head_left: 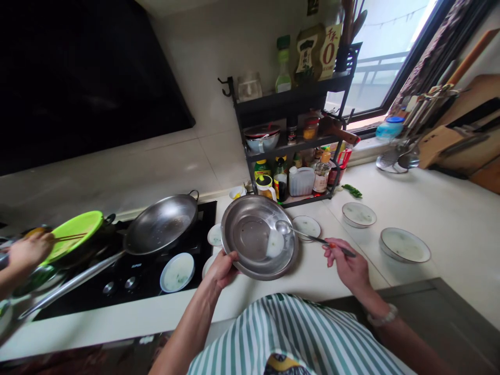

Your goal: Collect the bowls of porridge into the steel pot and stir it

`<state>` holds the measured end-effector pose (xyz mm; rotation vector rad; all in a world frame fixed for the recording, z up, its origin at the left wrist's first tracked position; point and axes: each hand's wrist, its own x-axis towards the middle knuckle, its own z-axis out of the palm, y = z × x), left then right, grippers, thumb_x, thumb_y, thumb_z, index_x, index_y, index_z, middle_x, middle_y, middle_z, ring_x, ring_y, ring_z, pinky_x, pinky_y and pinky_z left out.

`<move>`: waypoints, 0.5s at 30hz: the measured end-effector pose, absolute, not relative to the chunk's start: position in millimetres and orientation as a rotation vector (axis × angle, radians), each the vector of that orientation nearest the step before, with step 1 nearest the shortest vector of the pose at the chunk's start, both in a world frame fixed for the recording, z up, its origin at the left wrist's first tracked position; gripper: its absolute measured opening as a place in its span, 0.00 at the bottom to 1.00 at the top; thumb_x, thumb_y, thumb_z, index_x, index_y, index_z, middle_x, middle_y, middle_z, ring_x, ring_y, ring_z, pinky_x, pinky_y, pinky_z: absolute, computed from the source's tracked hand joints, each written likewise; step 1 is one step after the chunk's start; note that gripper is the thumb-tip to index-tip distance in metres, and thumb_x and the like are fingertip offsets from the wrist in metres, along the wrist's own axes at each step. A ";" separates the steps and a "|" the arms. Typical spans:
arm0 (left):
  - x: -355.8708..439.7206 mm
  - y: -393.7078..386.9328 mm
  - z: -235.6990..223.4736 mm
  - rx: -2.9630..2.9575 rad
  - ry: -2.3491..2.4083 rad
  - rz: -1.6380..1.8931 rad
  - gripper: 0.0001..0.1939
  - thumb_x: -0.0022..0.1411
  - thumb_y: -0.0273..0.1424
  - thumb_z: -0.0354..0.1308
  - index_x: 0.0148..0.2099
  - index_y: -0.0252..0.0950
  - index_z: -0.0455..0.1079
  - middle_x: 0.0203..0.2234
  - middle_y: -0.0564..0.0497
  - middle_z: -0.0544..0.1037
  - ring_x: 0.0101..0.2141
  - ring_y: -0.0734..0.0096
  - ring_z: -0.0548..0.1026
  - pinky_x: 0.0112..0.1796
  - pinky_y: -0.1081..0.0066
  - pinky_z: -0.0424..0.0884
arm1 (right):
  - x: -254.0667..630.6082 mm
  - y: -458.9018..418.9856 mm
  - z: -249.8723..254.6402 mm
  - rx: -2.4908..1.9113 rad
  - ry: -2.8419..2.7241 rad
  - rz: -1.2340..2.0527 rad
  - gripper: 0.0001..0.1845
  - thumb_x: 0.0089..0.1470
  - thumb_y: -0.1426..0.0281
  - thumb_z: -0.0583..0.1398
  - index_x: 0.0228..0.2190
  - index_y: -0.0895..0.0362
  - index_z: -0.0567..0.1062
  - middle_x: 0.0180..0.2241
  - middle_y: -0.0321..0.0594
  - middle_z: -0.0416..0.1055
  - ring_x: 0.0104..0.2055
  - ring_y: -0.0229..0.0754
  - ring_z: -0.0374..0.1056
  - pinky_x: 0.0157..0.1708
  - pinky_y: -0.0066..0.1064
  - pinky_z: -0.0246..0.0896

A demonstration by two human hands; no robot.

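My left hand (pixel 223 269) grips the near left rim of a wide steel basin (pixel 250 208), thumb over the edge. The basin is tilted, and a little whitish liquid (pixel 275 243) pools at its right side. In my right hand (pixel 347 264) is the handle of a metal ladle (pixel 284 227), its bowl inside the basin just above the liquid. Close around the basin stand bowls of whitish soup with green bits: one bowl (pixel 307 226) behind the ladle handle, a small one (pixel 214 235) partly hidden at the left, and another (pixel 178 272) on the stove edge.
A wok (pixel 162 224) sits on the black stove (pixel 133 281), its long handle pointing front left. Another person's hand (pixel 33 250) holds chopsticks over a green colander (pixel 76 232). More soup bowls (pixel 404 245) stand at the right. A black rack (pixel 289 101) with bottles is behind.
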<state>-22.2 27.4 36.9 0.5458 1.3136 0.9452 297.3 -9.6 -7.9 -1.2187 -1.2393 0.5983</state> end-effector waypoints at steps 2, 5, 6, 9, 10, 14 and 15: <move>-20.7 26.4 39.3 0.574 1.322 0.938 0.13 0.40 0.19 0.52 0.32 0.36 0.62 0.16 0.56 0.70 0.17 0.72 0.69 0.19 0.72 0.66 | 290.1 -7.0 -13.0 -1.182 -1.307 0.618 0.14 0.59 0.59 0.56 0.39 0.55 0.75 0.26 0.36 0.70 0.19 0.36 0.65 0.23 0.32 0.66; -20.8 25.5 40.6 0.591 1.312 0.933 0.12 0.40 0.19 0.53 0.31 0.35 0.62 0.16 0.55 0.70 0.17 0.72 0.69 0.20 0.72 0.66 | 283.0 -5.4 -18.4 -1.185 -1.337 0.663 0.16 0.57 0.57 0.57 0.37 0.53 0.77 0.27 0.36 0.71 0.21 0.36 0.66 0.24 0.32 0.67; -21.5 25.5 40.0 0.593 1.309 0.935 0.12 0.40 0.19 0.53 0.31 0.35 0.62 0.17 0.55 0.70 0.17 0.72 0.69 0.20 0.72 0.66 | 281.3 -5.3 -19.7 -1.194 -1.308 0.696 0.17 0.57 0.55 0.57 0.37 0.54 0.76 0.26 0.36 0.71 0.20 0.36 0.65 0.23 0.32 0.66; -24.6 26.0 35.9 0.593 1.304 0.939 0.12 0.41 0.19 0.55 0.31 0.35 0.63 0.17 0.55 0.70 0.17 0.72 0.69 0.20 0.72 0.66 | 277.3 -4.9 -22.9 -1.237 -1.090 0.831 0.20 0.54 0.52 0.58 0.36 0.57 0.74 0.21 0.35 0.70 0.16 0.36 0.63 0.17 0.30 0.63; -25.6 26.2 34.4 0.592 1.303 0.942 0.12 0.41 0.20 0.55 0.31 0.35 0.63 0.18 0.55 0.70 0.18 0.72 0.69 0.20 0.72 0.66 | 276.5 -4.4 -24.0 -1.251 -0.996 0.872 0.21 0.53 0.51 0.59 0.35 0.57 0.74 0.20 0.35 0.70 0.16 0.36 0.63 0.14 0.29 0.61; -26.9 25.9 31.7 0.604 1.290 0.950 0.12 0.40 0.20 0.55 0.31 0.36 0.62 0.17 0.55 0.70 0.17 0.73 0.68 0.20 0.73 0.65 | 276.5 -2.1 -26.6 -1.246 -0.725 0.957 0.22 0.48 0.51 0.63 0.32 0.59 0.72 0.19 0.38 0.71 0.17 0.37 0.64 0.11 0.25 0.56; -26.6 25.7 32.1 0.607 1.290 0.951 0.12 0.40 0.21 0.54 0.31 0.36 0.62 0.16 0.56 0.70 0.17 0.73 0.68 0.19 0.73 0.65 | 277.2 -1.9 -26.3 -1.240 -0.701 0.965 0.22 0.48 0.52 0.64 0.32 0.59 0.72 0.19 0.38 0.71 0.17 0.37 0.64 0.11 0.25 0.56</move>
